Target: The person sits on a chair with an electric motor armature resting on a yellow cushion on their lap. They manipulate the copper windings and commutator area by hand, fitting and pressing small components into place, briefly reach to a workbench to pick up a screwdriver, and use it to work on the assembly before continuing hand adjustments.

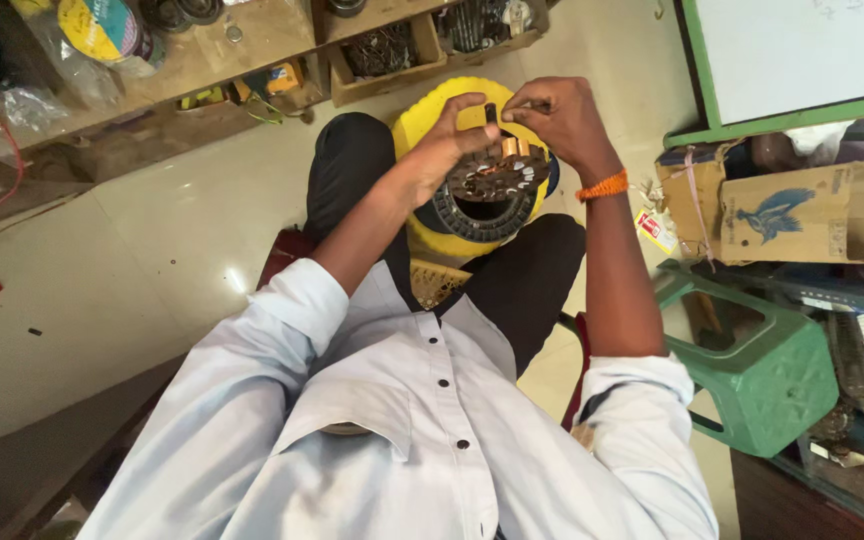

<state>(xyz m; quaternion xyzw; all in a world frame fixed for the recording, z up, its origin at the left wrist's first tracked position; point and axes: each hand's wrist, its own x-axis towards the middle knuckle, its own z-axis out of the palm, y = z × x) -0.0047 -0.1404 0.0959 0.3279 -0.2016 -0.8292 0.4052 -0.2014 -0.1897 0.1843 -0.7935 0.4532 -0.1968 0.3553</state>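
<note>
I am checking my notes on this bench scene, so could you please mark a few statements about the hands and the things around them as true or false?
1. Both hands work at the top of a round, slotted metal core with copper winding. True: the left hand and right hand meet at the core.
2. The core sits over a red tub. False: the tub under it is yellow.
3. An orange band is on the right wrist. True: the band shows there.
4. A green plastic stool stands on the person's left. False: the stool is on the right.
5. The person wears a light buttoned shirt. True: the shirt has dark buttons.
</note>
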